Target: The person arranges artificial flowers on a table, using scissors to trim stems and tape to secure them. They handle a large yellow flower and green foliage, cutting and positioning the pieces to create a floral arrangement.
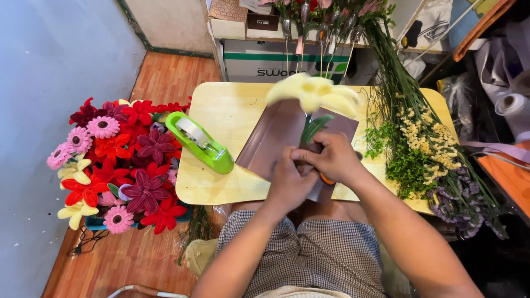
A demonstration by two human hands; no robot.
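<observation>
Both of your hands meet at the near edge of the bench (221,118), just above your lap. Your left hand (288,185) is curled shut around the lower stem of a pale yellow flower (314,94), with the fingers folded in tight. Your right hand (331,157) closes over the same stem from the other side, thumb and fingers pinched on it, touching your left hand. The green stem (310,129) rises from your grip, and the blurred yellow bloom stands above the far part of the bench. A little orange shows under your right hand; you cannot tell what it is.

Under your hands lies a brown wrapping sheet (273,138), spread flat on the pale wooden bench and running toward its near edge. To your left on the bench sits a bright green tape dispenser (201,143), near the sheet but not touching it. To your right, a bunch of green, cream and purple filler sprigs (419,149) lies along the bench's right side, its long stems pointing away from you.

Left of the bench, on the wooden floor (165,77), stands a box of red, pink, maroon and yellow handmade flowers (118,165). Beyond the bench, cardboard boxes (270,63) sit against the far side.
</observation>
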